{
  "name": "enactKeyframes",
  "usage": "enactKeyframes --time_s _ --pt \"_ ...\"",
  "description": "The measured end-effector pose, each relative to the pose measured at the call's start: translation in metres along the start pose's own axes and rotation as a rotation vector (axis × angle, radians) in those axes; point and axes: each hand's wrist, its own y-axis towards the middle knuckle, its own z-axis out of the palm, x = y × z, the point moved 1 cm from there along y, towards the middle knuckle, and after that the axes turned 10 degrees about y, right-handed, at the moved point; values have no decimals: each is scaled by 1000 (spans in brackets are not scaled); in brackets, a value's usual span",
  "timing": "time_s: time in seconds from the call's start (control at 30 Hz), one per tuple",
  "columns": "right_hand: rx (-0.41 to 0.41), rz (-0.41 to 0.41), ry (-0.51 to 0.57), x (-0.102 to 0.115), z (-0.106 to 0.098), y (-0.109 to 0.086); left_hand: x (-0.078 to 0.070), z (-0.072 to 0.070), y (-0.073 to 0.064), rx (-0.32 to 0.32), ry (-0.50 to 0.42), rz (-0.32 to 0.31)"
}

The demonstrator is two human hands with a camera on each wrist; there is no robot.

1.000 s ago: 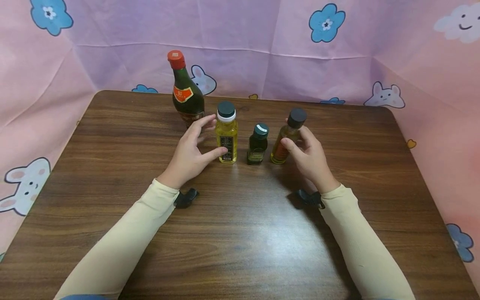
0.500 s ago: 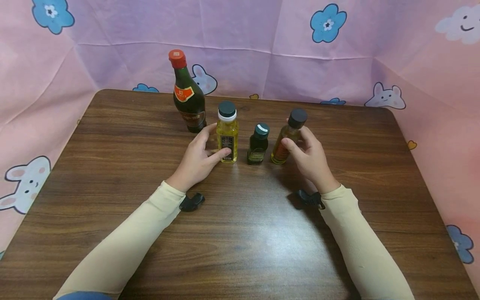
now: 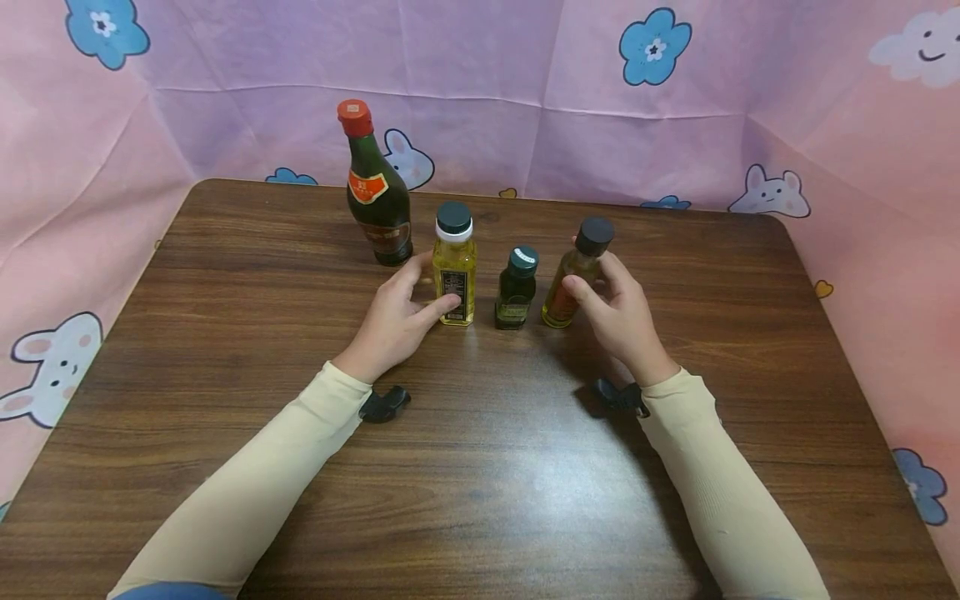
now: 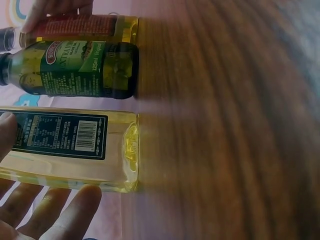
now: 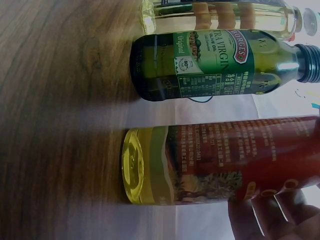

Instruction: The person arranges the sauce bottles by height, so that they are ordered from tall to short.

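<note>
My left hand (image 3: 393, 321) grips a square bottle of yellow oil (image 3: 456, 260) with a dark green cap. The thumb lies on its black label, and the fingers (image 4: 75, 215) reach round the other side. On the right, my right hand (image 3: 621, 312) holds a round oil bottle (image 3: 564, 292) with a black cap and a red label (image 5: 225, 160). Its fingertips are partly hidden behind the glass. Between these two stands a small dark green olive oil bottle (image 3: 514, 292), untouched, its green label readable in both wrist views. All three are upright on the table.
A tall dark green bottle (image 3: 381, 208) with a red cap stands behind my left hand. The brown wooden table (image 3: 480, 500) ends at a patterned pink and purple cloth (image 3: 487, 50) at the back and sides.
My left hand has moved slightly down and right, its fingers going from spread beside the yellow oil bottle to gripping it. The right hand keeps its hold, and the bottles stay in place.
</note>
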Motion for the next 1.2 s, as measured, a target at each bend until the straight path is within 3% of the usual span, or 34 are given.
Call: enactKeyframes --time_s 0.5,0.7,1.0,1.2 --pt "-3 -7 -12 2 -1 -1 -5 0 -1 8 1 -22" --pt "1 -8 -5 1 1 0 -5 -1 -1 -3 18 4" --pt "11 -21 -3 -1 -1 0 -7 -1 6 -9 24 -8" --pt "10 -19 3 -1 0 0 -10 -5 17 -55 13 14"
